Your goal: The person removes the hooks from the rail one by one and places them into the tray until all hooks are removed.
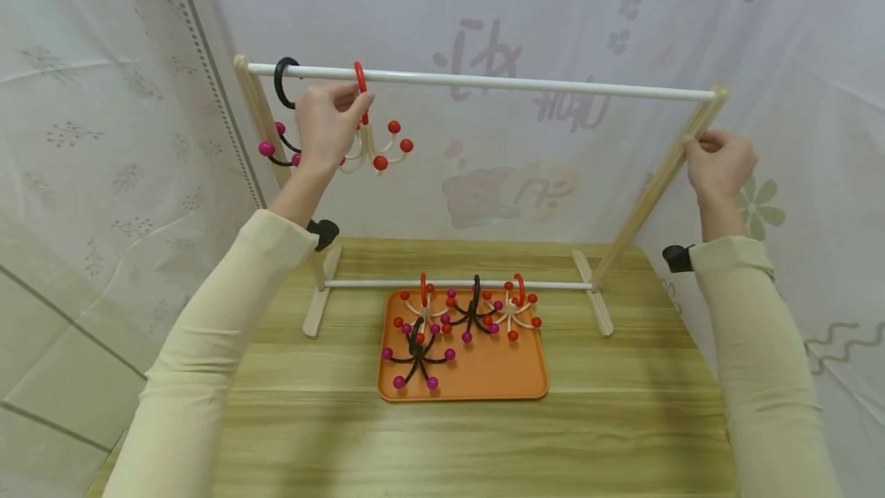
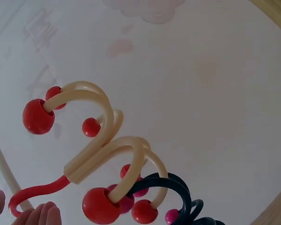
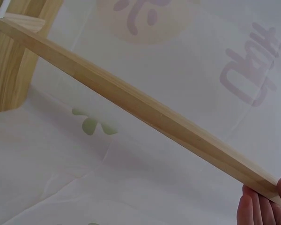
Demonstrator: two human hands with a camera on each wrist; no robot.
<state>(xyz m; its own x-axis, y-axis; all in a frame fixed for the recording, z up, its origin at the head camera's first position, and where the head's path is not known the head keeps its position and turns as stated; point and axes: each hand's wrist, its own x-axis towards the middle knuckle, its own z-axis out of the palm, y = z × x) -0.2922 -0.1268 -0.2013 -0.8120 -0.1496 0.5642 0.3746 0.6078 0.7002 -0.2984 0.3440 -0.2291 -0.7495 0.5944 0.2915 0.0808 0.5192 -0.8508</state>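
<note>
My left hand [image 1: 323, 125] pinches the red hook of a cream multi-arm hanger [image 1: 366, 137] with red ball tips. That hook loops over the white top rail [image 1: 484, 83] of a wooden-ended rack. In the left wrist view, the cream arms [image 2: 91, 157] spread out from the red hook beside my fingertips [image 2: 47, 213]. A black hanger [image 1: 280, 83] with magenta balls hangs to the left on the same rail, partly behind my left hand. At the other end, my right hand [image 1: 722, 164] grips the rack's right wooden post [image 1: 646, 198] between thumb and fingers.
An orange tray [image 1: 498, 371] on the wood-grain table [image 1: 484, 444] holds several more hangers, black ones [image 1: 418, 352] and cream ones [image 1: 512, 312]. Behind the tray runs the rack's lower white bar [image 1: 373, 283], between two wooden feet. Patterned white curtains surround the table.
</note>
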